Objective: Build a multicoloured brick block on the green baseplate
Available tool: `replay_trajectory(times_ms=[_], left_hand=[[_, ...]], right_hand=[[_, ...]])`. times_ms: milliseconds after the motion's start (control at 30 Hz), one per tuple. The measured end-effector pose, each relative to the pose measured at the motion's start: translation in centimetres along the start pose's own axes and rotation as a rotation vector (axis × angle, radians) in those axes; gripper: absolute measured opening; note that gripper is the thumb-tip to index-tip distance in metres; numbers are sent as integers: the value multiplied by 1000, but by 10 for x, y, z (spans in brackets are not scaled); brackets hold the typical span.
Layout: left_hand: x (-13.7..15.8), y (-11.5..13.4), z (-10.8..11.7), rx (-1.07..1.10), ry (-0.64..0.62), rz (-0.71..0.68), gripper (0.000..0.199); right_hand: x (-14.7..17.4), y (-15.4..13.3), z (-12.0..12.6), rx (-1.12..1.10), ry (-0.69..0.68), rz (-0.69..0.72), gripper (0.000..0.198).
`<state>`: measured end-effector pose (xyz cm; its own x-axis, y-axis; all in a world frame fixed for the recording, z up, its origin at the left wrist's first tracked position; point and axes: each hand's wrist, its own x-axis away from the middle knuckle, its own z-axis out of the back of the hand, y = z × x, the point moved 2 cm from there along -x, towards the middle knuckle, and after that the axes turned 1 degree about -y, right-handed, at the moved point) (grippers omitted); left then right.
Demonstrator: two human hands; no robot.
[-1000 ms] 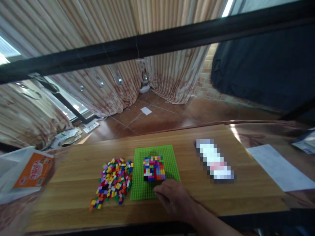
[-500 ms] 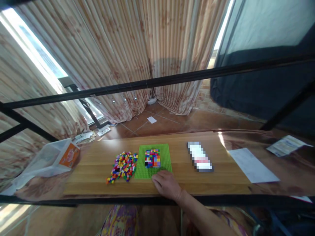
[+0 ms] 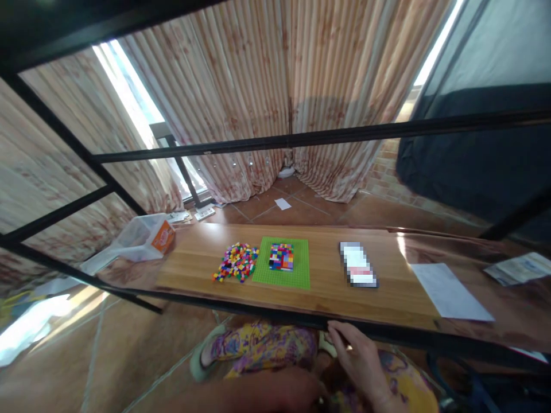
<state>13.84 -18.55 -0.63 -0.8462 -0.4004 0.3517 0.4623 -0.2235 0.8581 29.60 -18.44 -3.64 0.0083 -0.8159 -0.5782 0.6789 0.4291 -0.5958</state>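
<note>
My right hand (image 3: 357, 353) is below the front edge of the table, its fingertips close to the dark edge bar; the fingers are stretched out, with no object visible in them. At the bottom of the view my left hand (image 3: 303, 387) lies low over my lap, blurred and in shadow, its fingers not readable. Farther up, a green baseplate (image 3: 302, 278) lies on the table and carries a block of multicoloured toy bricks (image 3: 282, 257). Left of the plate is a pile of loose toy bricks (image 3: 237, 262). Neither hand touches the bricks.
A phone (image 3: 359, 264) with a pixelated screen lies on the wooden table (image 3: 189, 264), right of the baseplate. White paper (image 3: 451, 291) is farther right. A clear plastic box (image 3: 138, 235) with an orange label stands at the left. Dark metal bars (image 3: 241, 146) cross the view.
My right hand has drawn back from the front of the baseplate to below the table edge. My left arm has come into view at the bottom. The view has shifted, showing more floor.
</note>
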Motion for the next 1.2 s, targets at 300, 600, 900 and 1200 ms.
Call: replay_trajectory(times_ms=[300,600,900,1200], left_hand=[[32,-62,6,-228,2,-49,31],[133,-115,103,15,707,-4,24],[171,-185,219,-338,1390,119,42],[113,-183,260,-474,1291,221,51]], right_hand=[[19,10,-20,209,-50,-43,25],[5,-13,-71,153,-46,-158,25],[-87,-102,-160,50,-172,-5,22],[-190,-79,-248,280,-210,-178,51]])
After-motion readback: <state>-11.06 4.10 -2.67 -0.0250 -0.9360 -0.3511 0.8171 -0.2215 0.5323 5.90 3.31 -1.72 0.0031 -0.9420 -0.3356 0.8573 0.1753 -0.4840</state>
